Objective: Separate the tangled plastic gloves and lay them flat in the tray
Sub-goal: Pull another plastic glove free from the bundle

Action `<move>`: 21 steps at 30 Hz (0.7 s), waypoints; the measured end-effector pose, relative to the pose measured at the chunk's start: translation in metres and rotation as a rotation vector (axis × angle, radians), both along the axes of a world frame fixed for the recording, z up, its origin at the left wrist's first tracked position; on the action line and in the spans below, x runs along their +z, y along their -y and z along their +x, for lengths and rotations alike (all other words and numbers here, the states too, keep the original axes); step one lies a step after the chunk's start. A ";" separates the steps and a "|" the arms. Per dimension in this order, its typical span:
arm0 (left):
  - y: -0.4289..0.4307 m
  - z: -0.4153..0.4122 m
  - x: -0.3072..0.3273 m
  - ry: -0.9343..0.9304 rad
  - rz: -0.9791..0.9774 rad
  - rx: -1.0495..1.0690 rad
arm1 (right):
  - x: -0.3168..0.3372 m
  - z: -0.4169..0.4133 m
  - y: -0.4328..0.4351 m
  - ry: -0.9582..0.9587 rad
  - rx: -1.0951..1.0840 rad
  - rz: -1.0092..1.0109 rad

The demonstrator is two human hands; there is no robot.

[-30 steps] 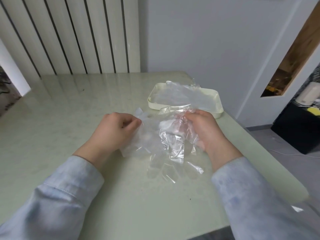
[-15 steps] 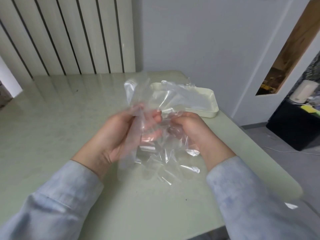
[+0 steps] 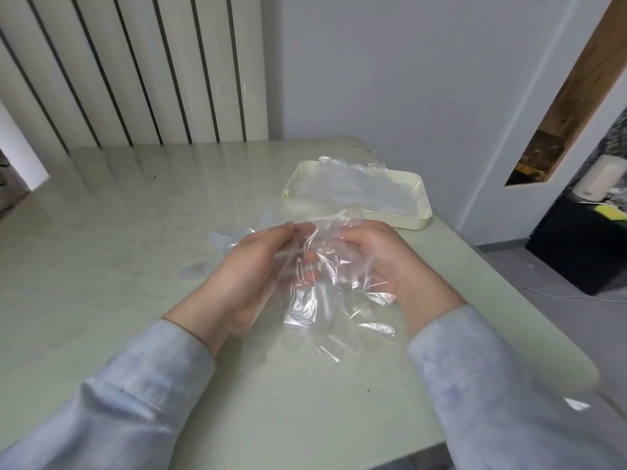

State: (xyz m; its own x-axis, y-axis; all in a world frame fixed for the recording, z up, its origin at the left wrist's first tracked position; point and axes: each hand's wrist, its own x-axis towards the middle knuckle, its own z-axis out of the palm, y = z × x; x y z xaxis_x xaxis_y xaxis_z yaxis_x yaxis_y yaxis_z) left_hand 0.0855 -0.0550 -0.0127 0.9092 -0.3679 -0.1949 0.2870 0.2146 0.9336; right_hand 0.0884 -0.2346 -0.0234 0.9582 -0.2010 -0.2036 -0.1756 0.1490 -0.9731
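My left hand, right hand both pinch tangled plastic gloves just above bench. Cream tray beyond, clear plastic sheet inside.

One wide-angle camera, worn on the person's head, looks forward and down from close above the near edge of a pale table, taking in the left sleeve and right sleeve nearest, a tray at far right and a slatted wall panel at far left.
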 end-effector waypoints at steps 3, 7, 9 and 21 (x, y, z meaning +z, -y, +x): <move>0.000 -0.002 -0.003 0.065 -0.021 0.004 | -0.001 0.003 -0.002 -0.016 -0.027 0.010; 0.002 -0.002 -0.009 0.099 -0.004 0.057 | -0.002 0.006 -0.001 -0.016 0.001 0.040; 0.003 0.001 -0.013 0.063 0.006 0.090 | -0.001 0.003 0.003 -0.059 0.001 0.030; 0.003 0.005 -0.016 -0.002 -0.032 0.062 | -0.011 0.003 0.002 0.036 0.105 -0.001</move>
